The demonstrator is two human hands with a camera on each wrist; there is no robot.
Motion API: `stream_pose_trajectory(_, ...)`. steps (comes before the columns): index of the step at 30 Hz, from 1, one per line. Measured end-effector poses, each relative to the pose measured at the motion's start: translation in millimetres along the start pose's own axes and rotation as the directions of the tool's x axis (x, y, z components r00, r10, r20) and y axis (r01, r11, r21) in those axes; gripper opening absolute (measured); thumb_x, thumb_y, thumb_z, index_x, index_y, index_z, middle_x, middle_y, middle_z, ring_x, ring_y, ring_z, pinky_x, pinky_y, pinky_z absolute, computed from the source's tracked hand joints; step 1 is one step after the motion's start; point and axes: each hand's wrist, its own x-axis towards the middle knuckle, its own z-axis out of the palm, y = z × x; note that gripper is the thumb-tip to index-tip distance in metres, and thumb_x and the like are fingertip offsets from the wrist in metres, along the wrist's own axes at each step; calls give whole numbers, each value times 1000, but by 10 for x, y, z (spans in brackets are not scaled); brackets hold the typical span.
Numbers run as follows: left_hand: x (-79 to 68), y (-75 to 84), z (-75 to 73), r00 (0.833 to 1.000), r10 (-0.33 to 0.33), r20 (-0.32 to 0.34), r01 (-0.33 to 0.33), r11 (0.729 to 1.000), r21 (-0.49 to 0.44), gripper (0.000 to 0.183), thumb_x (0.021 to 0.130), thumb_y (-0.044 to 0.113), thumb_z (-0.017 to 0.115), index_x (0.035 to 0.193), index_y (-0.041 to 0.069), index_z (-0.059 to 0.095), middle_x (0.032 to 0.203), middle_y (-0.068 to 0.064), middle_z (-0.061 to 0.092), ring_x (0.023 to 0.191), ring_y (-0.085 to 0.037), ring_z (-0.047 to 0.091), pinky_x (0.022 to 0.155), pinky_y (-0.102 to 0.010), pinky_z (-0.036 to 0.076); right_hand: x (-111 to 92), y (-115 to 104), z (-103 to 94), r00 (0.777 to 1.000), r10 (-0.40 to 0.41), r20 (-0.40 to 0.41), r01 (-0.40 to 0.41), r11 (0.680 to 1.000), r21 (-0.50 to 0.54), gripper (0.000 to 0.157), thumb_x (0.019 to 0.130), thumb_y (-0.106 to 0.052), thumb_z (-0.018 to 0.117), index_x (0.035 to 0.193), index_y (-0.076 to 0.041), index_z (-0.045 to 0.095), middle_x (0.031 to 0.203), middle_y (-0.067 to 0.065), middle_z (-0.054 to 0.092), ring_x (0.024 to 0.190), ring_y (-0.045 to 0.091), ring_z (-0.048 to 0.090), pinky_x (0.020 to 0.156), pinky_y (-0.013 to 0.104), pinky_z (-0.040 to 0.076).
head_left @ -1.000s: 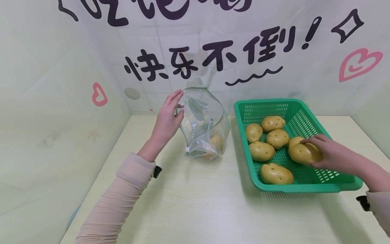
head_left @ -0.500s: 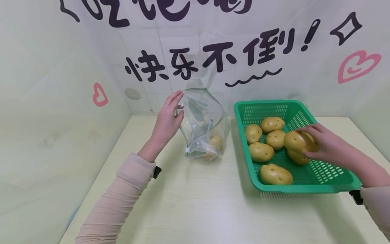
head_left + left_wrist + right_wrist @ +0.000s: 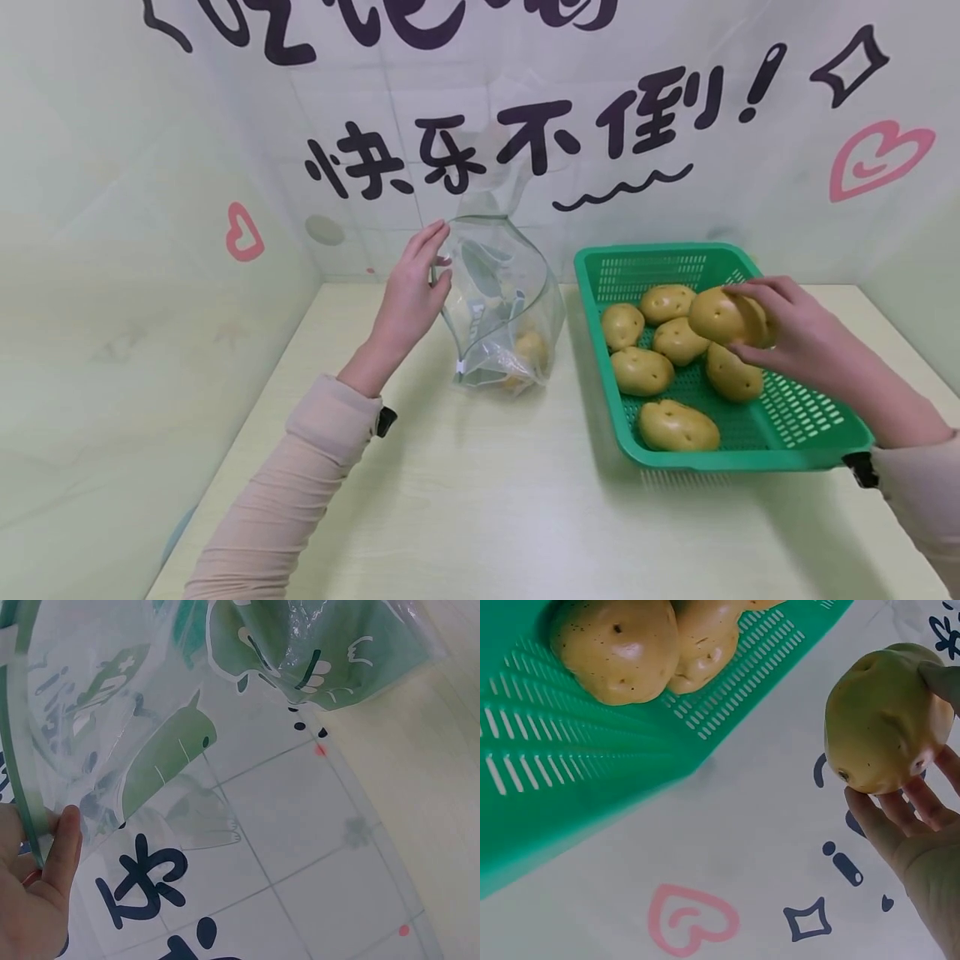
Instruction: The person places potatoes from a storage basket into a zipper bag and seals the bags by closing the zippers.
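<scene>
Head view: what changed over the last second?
Right hand lifted its already-held potato up and to the left, still over the green basket, uncovering more of another potato. Nothing newly gripped or released. Left hand on the clear bag, basket, remaining potatoes: unchanged.

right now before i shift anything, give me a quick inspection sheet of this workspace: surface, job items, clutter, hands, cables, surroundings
Surface: pale table, under the bag and basket.
Bag: clear bag standing with its mouth open; at least one bagged potato shows through, exact count unclear.
Basket: green basket with six loose potatoes visible inside.
Clutter: a bluish edge at the table's left side, too little shown to identify.
Left hand: pinches the bag's rim.
Right hand: holds another potato, raised above the loose ones.
Cables: nothing seen.
Surroundings: whitish wall covering with black lettering and pink hearts.
</scene>
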Motion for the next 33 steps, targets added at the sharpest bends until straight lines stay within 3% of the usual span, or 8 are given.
stream_pose_trajectory(8,16,7,9,1000,13,3,-13,1000,-1,52,88,-9,54,139,-7,44,146,-18,42,106,-29,65,84,-33,58,65,-62,-12,996,-28,-81,29,1000,6,75,55,7,86,122,5,54,115,27,51,93,39,55,64,54,56)
stream_pose_trajectory(11,17,12,8,1000,12,8,-12,1000,4,52,88,-9,55,139,-7,44,146,-17,42,106,-29,65,84,-33,58,92,-68,-13,990,-62,-125,63,998,3,79,51,10,86,123,5,54,116,27,52,93,38,55,68,19,58)
stream_pose_trajectory(13,15,16,5,1000,12,11,-12,1000,7,52,88,-10,55,139,-7,43,146,-17,42,106,-29,65,84,-33,58,107,-74,-17,986,-74,-150,76,997,6,80,49,12,85,123,4,55,116,27,52,93,38,55,72,-2,44)
stream_pose_trajectory(15,13,17,2,1000,11,15,-11,1000,11,52,88,-10,55,139,-7,43,147,-17,42,106,-29,65,84,-33,58,120,-83,-23,981,-84,-174,88,996,16,81,49,13,85,123,4,55,117,27,53,93,38,55,76,-12,25)
stream_pose_trajectory(16,11,17,1,1000,11,16,-11,1000,12,52,88,-10,55,139,-6,43,147,-17,42,106,-29,65,84,-33,58,125,-92,-26,979,-87,-182,92,995,22,79,51,12,84,124,3,55,117,27,53,94,38,55,78,-12,24)
stream_pose_trajectory(19,11,14,1,1000,13,17,-13,1000,10,52,88,-10,55,139,-7,43,146,-18,42,106,-29,65,84,-34,58,147,-117,-30,972,-101,-214,111,993,35,56,78,-21,77,124,2,55,118,27,53,96,38,55,81,-11,23)
stream_pose_trajectory(23,10,17,-2,1000,12,18,-12,1000,8,52,88,-10,54,139,-7,43,147,-18,41,106,-29,64,83,-34,58,197,-181,-37,959,-119,-258,132,991,33,78,85,-63,40,124,3,55,118,28,53,99,39,53,84,-10,22)
stream_pose_trajectory(33,2,22,-6,1000,3,21,-3,1000,11,53,88,-9,54,140,-6,42,147,-16,41,107,-29,64,81,-33,58,321,-368,-88,932,-144,-333,162,986,28,77,89,-62,41,123,5,55,118,31,53,106,41,51,89,-8,22)
